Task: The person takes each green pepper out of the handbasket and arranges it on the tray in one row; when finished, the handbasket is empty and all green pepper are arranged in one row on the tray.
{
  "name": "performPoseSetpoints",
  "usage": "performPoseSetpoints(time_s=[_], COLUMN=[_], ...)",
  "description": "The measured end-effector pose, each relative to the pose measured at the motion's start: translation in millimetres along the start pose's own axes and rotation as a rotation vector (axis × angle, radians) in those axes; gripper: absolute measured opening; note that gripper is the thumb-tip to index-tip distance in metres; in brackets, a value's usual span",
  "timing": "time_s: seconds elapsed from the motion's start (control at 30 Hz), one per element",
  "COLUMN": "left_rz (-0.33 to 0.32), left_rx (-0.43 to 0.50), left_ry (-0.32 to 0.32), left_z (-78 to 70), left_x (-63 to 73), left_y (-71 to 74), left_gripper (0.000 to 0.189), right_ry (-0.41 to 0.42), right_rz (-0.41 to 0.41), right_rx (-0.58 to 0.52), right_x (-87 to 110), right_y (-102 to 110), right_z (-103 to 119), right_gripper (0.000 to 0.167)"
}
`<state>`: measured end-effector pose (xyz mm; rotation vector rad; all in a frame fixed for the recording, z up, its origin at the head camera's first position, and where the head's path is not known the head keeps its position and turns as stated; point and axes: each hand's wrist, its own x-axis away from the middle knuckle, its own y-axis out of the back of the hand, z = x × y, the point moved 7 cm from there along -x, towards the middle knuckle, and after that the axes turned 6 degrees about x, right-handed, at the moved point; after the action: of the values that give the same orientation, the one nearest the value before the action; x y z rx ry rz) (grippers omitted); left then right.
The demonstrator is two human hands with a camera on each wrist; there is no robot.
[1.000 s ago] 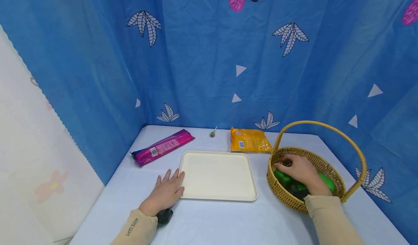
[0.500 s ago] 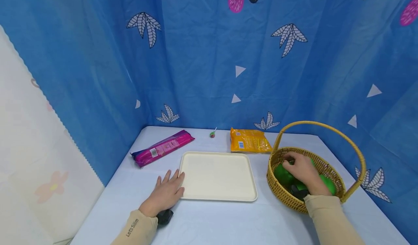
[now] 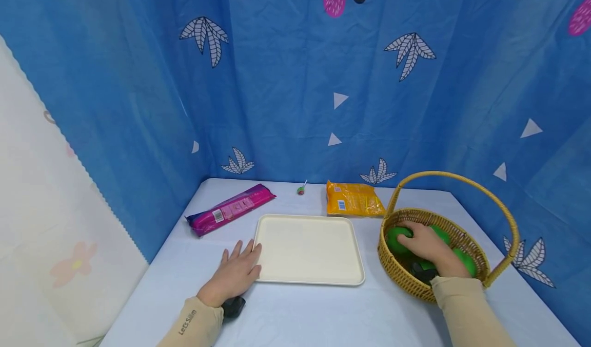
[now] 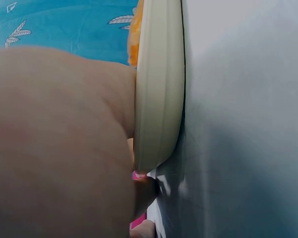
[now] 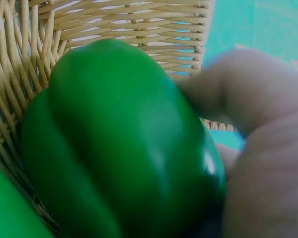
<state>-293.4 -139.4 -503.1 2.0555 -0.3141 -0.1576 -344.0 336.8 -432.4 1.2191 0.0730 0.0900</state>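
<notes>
Green and glossy, a bell pepper (image 5: 124, 144) is filling the grip of the right hand (image 3: 426, 242), whose thumb and fingers are curling around its upper side. Right beneath that hand, the pepper is sitting inside a wicker basket (image 3: 392, 275), close to the woven wall on the hand's left. More rounded green things (image 3: 465, 261) are lying behind and under the hand, partly covered by it and the wrist. The basket's handle (image 3: 491, 198) is arching above and to the right of the hand.

Well to the left, the left hand (image 3: 233, 275) is resting palm down, holding nothing, its fingers straight and spread wide. Its thumb and index finger are touching the edge of a cream tray (image 3: 309, 249), which is lying flat just to that hand's right, between the two hands. Ahead of the left hand and a little to its left, a pink and purple packet (image 3: 231, 209) is lying at a slant. Beyond the tray, ahead of the left hand and to its right, a small lollipop (image 3: 301, 190) is lying with its stick pointing away. An orange packet (image 3: 353, 199) is lying ahead of the right hand and to its left, near the basket. A white-covered table (image 3: 286, 316) is carrying everything, and a blue patterned curtain (image 3: 286, 80) is hanging behind.
</notes>
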Motion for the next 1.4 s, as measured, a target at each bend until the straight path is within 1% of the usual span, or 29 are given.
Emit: performPoseSetpoints(time_s=[0.13, 0.37, 0.47, 0.57, 0.77, 1.03, 1.23, 1.33, 1.4], left_rz=[-0.003, -0.003, 0.002, 0.005, 0.0, -0.009, -0.006, -0.006, -0.007], left_rx=[0.004, 0.003, 0.014, 0.015, 0.01, 0.007, 0.01, 0.009, 0.004], left_ry=[0.0, 0.01, 0.011, 0.007, -0.014, -0.015, -0.014, -0.011, -0.008], left_z=[-0.1, 4.5, 2.5, 0.4, -3.2, -3.8, -2.2, -1.0, 0.1], left_x=[1.0, 4.2, 3.2, 1.2, -2.2, -1.2, 0.2, 0.5, 0.7], left_y=[1.2, 3.0, 2.8, 0.5, -3.1, -1.8, -0.8, -0.4, -0.1], left_gripper=[0.06, 0.061, 0.061, 0.061, 0.06, 0.06, 0.06, 0.06, 0.06], right_ry=[0.033, 0.089, 0.087, 0.074, 0.041, 0.037, 0.052, 0.077, 0.091], right_rz=[-0.002, -0.076, -0.113, -0.139, -0.116, -0.036, -0.013, -0.017, -0.026], right_rx=[0.011, 0.013, 0.007, 0.025, 0.072, 0.014, 0.003, 0.012, 0.004], right_x=[-1.2, -6.7, -5.9, -2.3, 6.2, 5.3, 2.3, 1.1, 0.1], right_y=[-0.8, -1.0, 5.3, 9.9, 9.7, 2.9, -1.3, -1.6, -1.3], right_z=[1.7, 9.6, 9.3, 5.6, -1.6, -2.3, -0.7, 2.3, 4.8], right_gripper=[0.06, 0.06, 0.063, 0.065, 0.065, 0.062, 0.063, 0.06, 0.054])
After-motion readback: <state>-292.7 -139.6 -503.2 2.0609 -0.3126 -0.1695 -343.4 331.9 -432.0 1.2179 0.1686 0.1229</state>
